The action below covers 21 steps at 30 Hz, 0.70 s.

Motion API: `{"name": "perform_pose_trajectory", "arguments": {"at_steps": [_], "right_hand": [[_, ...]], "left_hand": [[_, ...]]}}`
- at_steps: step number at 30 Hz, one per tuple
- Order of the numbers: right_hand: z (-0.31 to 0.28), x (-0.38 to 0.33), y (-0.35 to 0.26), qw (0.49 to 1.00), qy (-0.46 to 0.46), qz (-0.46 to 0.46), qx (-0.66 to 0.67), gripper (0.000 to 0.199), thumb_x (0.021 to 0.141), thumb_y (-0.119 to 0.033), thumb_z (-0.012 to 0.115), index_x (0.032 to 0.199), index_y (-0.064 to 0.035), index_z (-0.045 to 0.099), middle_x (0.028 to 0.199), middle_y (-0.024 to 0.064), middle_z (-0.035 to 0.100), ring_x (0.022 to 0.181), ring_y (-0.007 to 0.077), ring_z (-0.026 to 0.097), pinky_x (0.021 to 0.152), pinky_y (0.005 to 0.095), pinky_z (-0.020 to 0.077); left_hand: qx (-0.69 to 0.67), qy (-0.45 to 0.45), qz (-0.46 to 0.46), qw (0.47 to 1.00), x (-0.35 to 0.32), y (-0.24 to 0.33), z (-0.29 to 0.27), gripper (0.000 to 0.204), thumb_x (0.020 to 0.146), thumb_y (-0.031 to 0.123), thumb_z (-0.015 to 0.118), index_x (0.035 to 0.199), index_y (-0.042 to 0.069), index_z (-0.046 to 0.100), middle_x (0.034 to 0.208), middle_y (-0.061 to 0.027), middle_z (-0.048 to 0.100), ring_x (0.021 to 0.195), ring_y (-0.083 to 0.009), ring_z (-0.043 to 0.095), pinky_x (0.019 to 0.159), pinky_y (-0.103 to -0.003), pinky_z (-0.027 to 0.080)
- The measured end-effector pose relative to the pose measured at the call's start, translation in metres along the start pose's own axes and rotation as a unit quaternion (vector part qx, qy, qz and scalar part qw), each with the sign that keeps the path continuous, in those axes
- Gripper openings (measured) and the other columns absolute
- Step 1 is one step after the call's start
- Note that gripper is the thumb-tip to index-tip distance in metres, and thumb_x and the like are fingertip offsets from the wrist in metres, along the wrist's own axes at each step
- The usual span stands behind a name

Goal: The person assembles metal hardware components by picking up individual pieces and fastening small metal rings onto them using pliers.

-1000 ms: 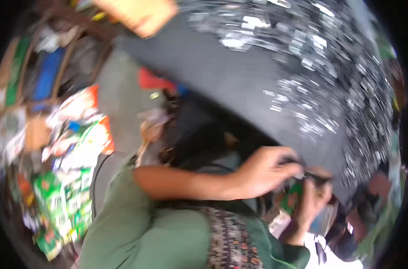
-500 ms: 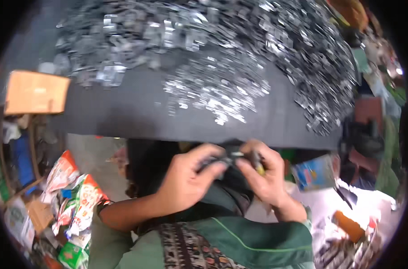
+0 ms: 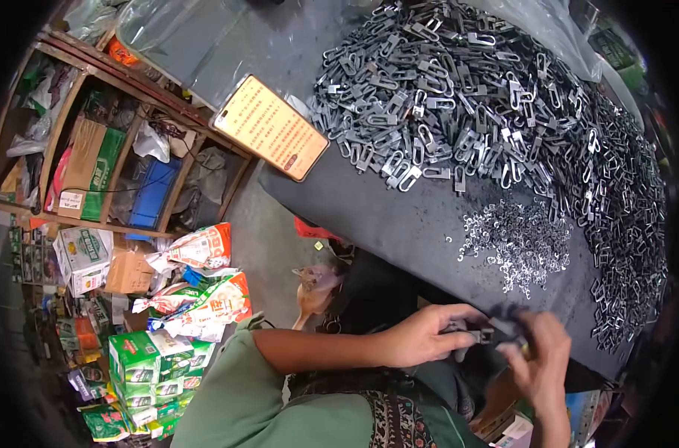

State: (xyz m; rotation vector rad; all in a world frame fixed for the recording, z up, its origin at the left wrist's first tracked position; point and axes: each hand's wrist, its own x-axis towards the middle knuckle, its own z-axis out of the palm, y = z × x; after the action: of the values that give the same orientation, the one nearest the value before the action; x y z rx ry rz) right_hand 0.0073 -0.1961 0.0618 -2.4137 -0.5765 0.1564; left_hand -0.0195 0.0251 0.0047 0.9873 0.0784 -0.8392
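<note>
Hands: left hand (image 3: 429,340), thumb and fingers closed on a small dark metal piece (image 3: 486,335); the piece sits at the fingertips, between the two hands. Right hand (image 3: 545,355) just beside it, fingers bent and blurred; cannot tell whether they grip anything.

Edges: near edge of the desk (image 3: 369,216) slopes down from left to right; both hands are close along it, over the person's lap, near its right-hand part. Bare strip of desk runs between this edge and the large heap of metal clips (image 3: 459,112), widest at left, below the phone (image 3: 272,128). The strip narrows where the heap of tiny metal bits (image 3: 522,243) lies, just beyond the hands. Phone overlaps the desk's left border. Further left, open floor (image 3: 268,261) separates desk from wooden shelf (image 3: 85,216).

Versus half a second ago: view has turned; desk edge then ran nearly level, and the phone lay at far left. Hands remain close together; left grip unchanged.
</note>
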Motion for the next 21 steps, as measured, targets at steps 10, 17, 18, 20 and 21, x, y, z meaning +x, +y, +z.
{"name": "perform_pose_trajectory", "arguments": {"at_steps": [10,17,18,20,21], "right_hand": [[-0.032,-0.009,0.035,0.958,0.097,0.054,-0.264,0.054,0.066,-0.024,0.08,0.114,-0.0044,0.065,0.077,0.0111,0.054,0.074,0.0302,0.054,0.066,0.0396,0.0439],[-0.051,-0.038,0.049,0.93,0.05,0.083,-0.355,0.031,0.071,-0.025,0.077,0.091,-0.0076,0.062,0.085,0.0087,0.051,0.084,0.0277,0.052,0.074,0.0401,0.0408],[-0.055,-0.038,0.049,0.925,0.044,0.082,-0.368,0.031,0.071,-0.026,0.077,0.09,-0.008,0.061,0.086,0.0086,0.05,0.085,0.0274,0.052,0.075,0.0404,0.0406],[-0.059,-0.037,0.052,0.92,0.035,0.082,-0.383,0.031,0.07,-0.026,0.077,0.09,-0.0084,0.061,0.086,0.0084,0.05,0.086,0.0271,0.052,0.076,0.0406,0.0404],[-0.062,-0.037,0.055,0.918,0.029,0.066,-0.389,0.031,0.07,-0.026,0.077,0.09,-0.0086,0.06,0.087,0.0085,0.049,0.087,0.0273,0.052,0.079,0.0412,0.0406]], "left_hand": [[0.048,-0.018,-0.057,0.997,-0.005,-0.025,-0.01,0.023,0.096,0.01,0.058,0.117,0.0,0.058,0.084,-0.0002,0.063,0.064,-0.0033,0.048,0.058,-0.02,0.043],[0.062,-0.049,-0.103,0.991,0.02,-0.019,0.012,0.017,0.094,0.007,0.059,0.108,-0.001,0.063,0.082,0.0003,0.059,0.064,-0.0045,0.046,0.057,-0.02,0.038],[0.059,-0.054,-0.104,0.991,0.023,-0.017,0.014,0.017,0.094,0.007,0.059,0.108,-0.001,0.063,0.082,0.0003,0.059,0.064,-0.0045,0.046,0.057,-0.02,0.038],[0.092,-0.047,-0.051,0.993,0.027,-0.013,0.017,0.016,0.093,0.007,0.061,0.106,-0.001,0.064,0.079,0.0018,0.057,0.063,-0.0037,0.044,0.056,-0.02,0.037],[0.097,-0.046,-0.053,0.993,0.027,-0.01,0.019,0.015,0.092,0.008,0.062,0.104,-0.001,0.065,0.08,0.0015,0.058,0.063,-0.0034,0.044,0.055,-0.019,0.036]]}}
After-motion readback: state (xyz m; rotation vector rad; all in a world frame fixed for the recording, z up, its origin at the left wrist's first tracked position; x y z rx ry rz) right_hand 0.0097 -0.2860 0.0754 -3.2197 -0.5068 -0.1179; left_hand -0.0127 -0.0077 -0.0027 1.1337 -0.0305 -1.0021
